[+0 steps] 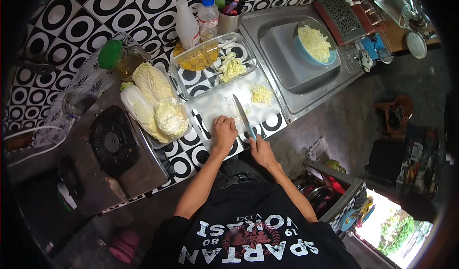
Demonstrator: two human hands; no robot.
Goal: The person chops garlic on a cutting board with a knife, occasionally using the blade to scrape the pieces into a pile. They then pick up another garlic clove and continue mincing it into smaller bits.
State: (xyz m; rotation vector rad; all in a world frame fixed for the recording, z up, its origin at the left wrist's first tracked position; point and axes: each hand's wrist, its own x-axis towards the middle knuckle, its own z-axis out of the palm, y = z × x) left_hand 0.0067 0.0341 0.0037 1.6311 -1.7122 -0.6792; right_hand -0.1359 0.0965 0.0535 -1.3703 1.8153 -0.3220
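My right hand [260, 150] grips the blue handle of a knife [242, 113], its blade lying flat and pointing away across a translucent cutting board [217, 101]. My left hand [224, 131] rests fisted on the near part of the board, holding nothing that I can see. A small heap of chopped cabbage [261, 94] lies at the board's far right. Beyond the board stands a clear glass dish [191, 80] with more chopped cabbage [232, 67] and yellow pieces.
Napa cabbage pieces [153, 101] fill a tray left of the board, next to a gas burner [113, 142]. A sink [287, 73] at the right holds a blue bowl of shredded cabbage [314, 43]. Bottles [208, 18] and a utensil cup stand at the back wall.
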